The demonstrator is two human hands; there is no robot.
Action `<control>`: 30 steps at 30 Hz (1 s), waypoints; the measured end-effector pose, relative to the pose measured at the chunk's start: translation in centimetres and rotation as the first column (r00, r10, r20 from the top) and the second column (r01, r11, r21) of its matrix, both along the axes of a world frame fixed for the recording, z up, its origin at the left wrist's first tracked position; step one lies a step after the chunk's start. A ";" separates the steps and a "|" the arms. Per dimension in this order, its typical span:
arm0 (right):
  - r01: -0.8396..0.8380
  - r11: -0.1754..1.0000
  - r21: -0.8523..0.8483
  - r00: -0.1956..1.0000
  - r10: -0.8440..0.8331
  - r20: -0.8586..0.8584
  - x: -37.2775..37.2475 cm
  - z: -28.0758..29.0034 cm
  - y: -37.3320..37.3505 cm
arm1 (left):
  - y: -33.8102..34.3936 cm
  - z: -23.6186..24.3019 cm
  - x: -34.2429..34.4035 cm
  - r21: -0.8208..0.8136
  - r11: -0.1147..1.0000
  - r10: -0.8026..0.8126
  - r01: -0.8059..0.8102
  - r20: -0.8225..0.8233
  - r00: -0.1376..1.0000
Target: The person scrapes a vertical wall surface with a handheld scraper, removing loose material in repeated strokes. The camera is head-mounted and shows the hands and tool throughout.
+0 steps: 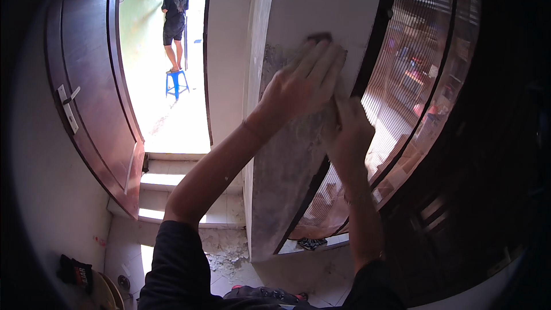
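My left hand [304, 80] is raised against the wall, its fingers stretched out flat and slightly blurred. Just past its fingertips shows the dark edge of a flat piece [319, 37], whose kind I cannot make out. Lower and to the right, my right hand [351, 132] is closed in a fist close beside the left palm. What it grips is hidden by the fingers and blur. Behind both hands is a narrow wall section [287, 172], white above and grey, patchy and worn below.
A ribbed translucent screen [396, 92] in a dark frame borders the wall on the right. A brown door [89, 69] stands open at left beside tiled steps [189, 195]. Outside, another person [175, 14] stands on a blue stool [177, 83]. Flaked debris [227, 250] lies on the floor.
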State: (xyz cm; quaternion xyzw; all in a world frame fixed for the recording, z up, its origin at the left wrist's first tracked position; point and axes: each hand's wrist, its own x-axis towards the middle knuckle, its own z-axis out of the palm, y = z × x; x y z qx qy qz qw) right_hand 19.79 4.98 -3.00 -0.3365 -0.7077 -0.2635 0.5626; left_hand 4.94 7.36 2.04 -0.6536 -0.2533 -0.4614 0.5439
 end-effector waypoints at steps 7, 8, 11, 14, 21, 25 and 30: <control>0.008 0.993 -0.114 0.999 -0.012 -0.039 -1.9 -4.4 -1.9 | -0.3 -4.4 -1.6 -0.133 0.990 -0.040 0.037 -0.025 0.999; -0.017 0.996 -0.089 0.999 0.013 -0.042 -2.1 -4.4 -2.0 | 0.0 -4.2 -1.7 -0.089 0.995 -0.040 0.037 -0.038 0.998; -0.035 0.992 -0.118 0.997 0.027 -0.072 -2.8 -3.6 -2.1 | 0.2 -3.4 -1.7 -0.043 0.998 -0.038 0.036 -0.030 0.999; -0.014 0.991 -0.135 0.998 0.004 -0.069 -3.0 -3.1 -2.1 | 0.3 -2.8 -1.6 -0.029 0.999 -0.045 0.043 -0.052 0.998; -0.005 0.991 -0.134 0.998 -0.004 -0.064 -3.0 -3.9 -1.7 | 0.4 -3.5 -1.8 -0.078 0.996 -0.041 0.038 -0.037 0.998; 0.019 0.998 -0.061 0.999 -0.022 -0.041 -3.3 -1.4 -1.4 | 0.2 -1.2 -1.7 -0.094 0.994 -0.063 0.061 -0.022 0.998; 0.024 0.995 -0.099 0.998 -0.029 -0.051 -3.3 -0.8 -2.0 | -0.3 -0.7 -1.3 -0.117 0.989 -0.085 0.085 0.007 0.996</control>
